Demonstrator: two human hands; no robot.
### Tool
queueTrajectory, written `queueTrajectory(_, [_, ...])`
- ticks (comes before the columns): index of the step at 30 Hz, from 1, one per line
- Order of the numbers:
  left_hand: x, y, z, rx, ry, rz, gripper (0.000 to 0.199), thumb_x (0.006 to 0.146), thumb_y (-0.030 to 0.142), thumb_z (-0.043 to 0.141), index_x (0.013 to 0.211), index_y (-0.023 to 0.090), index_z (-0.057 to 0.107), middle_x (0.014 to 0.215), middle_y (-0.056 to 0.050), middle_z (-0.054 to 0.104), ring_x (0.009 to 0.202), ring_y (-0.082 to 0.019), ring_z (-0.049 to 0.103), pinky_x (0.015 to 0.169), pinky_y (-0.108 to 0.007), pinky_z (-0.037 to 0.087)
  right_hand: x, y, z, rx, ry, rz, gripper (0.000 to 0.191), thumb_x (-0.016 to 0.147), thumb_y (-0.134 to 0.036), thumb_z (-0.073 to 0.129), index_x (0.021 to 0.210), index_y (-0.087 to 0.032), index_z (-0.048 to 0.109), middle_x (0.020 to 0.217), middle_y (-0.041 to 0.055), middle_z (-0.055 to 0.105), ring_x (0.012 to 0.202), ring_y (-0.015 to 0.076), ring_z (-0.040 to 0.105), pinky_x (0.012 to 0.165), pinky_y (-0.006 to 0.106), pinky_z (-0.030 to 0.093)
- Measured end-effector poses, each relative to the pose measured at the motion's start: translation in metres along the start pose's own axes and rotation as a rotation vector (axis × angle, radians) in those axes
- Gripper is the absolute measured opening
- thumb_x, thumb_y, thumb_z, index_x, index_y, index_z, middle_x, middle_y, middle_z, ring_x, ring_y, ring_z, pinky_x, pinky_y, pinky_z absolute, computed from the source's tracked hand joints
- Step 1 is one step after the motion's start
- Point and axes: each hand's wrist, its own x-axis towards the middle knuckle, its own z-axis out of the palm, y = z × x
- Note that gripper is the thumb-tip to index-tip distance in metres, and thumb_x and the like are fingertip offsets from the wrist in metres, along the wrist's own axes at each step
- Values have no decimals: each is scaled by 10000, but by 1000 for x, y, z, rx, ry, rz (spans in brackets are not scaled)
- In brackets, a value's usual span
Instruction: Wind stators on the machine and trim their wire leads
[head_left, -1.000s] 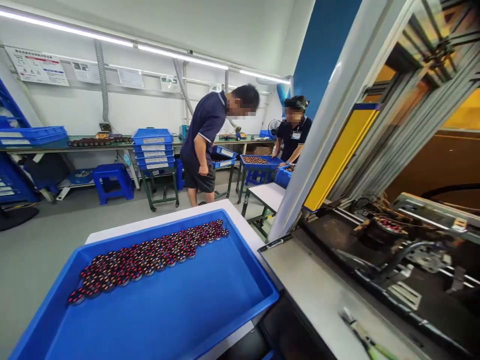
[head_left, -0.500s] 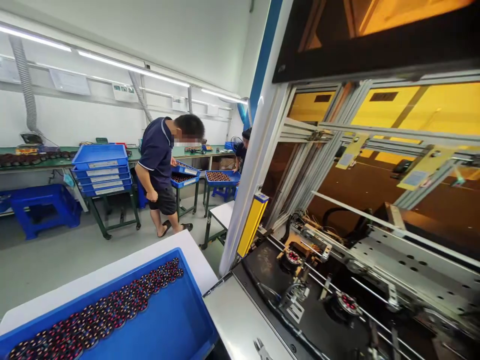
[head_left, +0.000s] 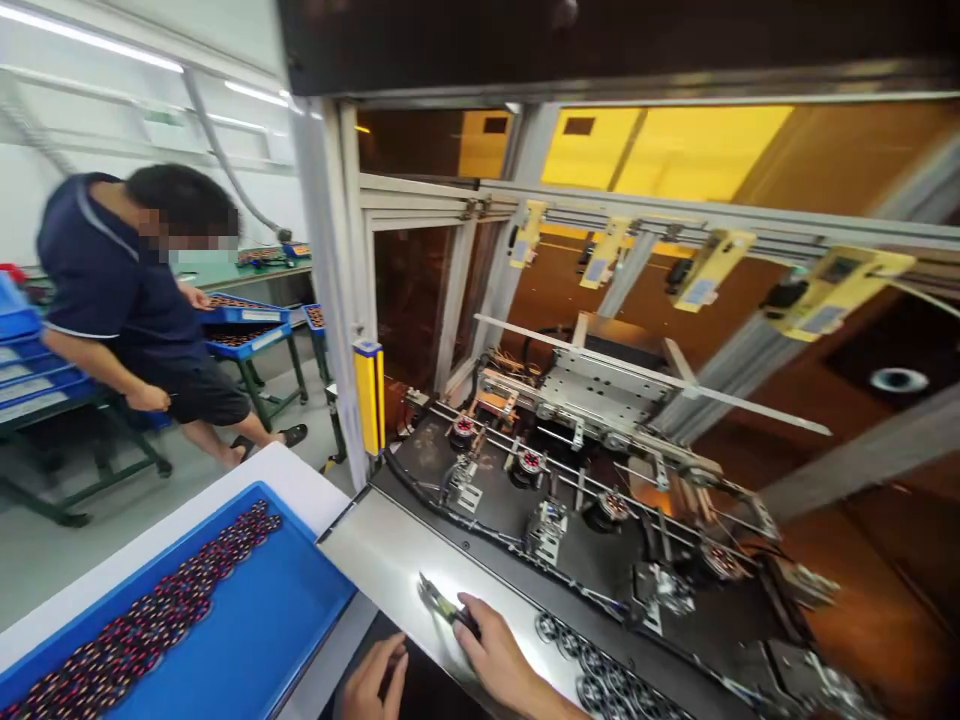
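- brushed silver metal ledge (head_left: pixel 390 550) lay below the right fingers, flat black machine deck (head_left: pixel 431 455) beyond them
- right hand (head_left: pixel 491 650) had its fingers clamped on dark-handled metal pliers (head_left: pixel 446 606)
- left hand (head_left: pixel 375 678), just beside those fingers, was loosely curled, thumb apart
- shallow blue plastic tray (head_left: pixel 251 610) of round black-and-red parts (head_left: pixel 161 615) sat left of the fingers

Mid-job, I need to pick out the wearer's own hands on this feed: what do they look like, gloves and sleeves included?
The left hand and right hand are both ungloved, with no ring visible. No sleeve or watch shows near the right wrist; the frame cuts off any left sleeve.
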Motion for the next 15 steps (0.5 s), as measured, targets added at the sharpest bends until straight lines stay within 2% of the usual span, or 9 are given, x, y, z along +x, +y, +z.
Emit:
queueTrajectory(2, [14,-4,8,6,20,79,317,1023,357,434,1113,204,697,940,-80,767,864,-187,754,797,-268,616,-1,-12,-2,202,-61,66,607,882,-638,445,1207,-172,658,932,129,696,847,326,712,748,509,596])
queueTrajectory(4, [27,-5,16,22,17,143,333,1014,380,446,1089,198,715,933,-92,777,864,-202,760,797,-270,620,1,-30,-2,401,-115,84,652,872,-706,405,1168,-179,651,913,94,669,728,263,697,616,423,586])
queueTrajectory(7, [41,-5,35,57,-35,209,326,1011,390,467,1093,185,706,968,-96,770,896,-201,748,807,-316,623,11,-62,-2,632,-145,59,672,839,-755,456,1192,-206,615,975,71,638,779,219,687,679,389,583])
queueTrajectory(9, [48,-6,52,86,-82,231,294,998,399,514,1078,176,688,967,-74,748,851,-178,728,748,-323,618,23,-86,-3,760,-144,31,682,786,-734,583,1248,-232,574,988,54,607,868,219,683,717,382,589])
queueTrajectory(11, [54,-8,71,116,-127,238,252,975,394,575,1049,173,671,952,-45,717,785,-148,694,686,-301,594,42,-110,-3,874,-131,-12,743,668,-643,761,1256,-240,552,976,32,564,896,222,683,686,362,596])
queueTrajectory(13, [59,-11,87,141,-172,237,223,959,373,609,1031,169,662,931,-28,693,739,-130,663,652,-284,574,68,-131,-1,938,-95,-41,716,614,-556,817,1192,-223,556,936,6,528,769,194,687,579,322,583])
queueTrajectory(15, [64,-13,95,155,-206,240,216,956,359,615,1014,156,658,905,-21,684,724,-127,655,649,-287,574,100,-146,4,965,-30,-39,562,675,-533,757,1083,-205,552,889,-15,508,592,135,634,456,273,528])
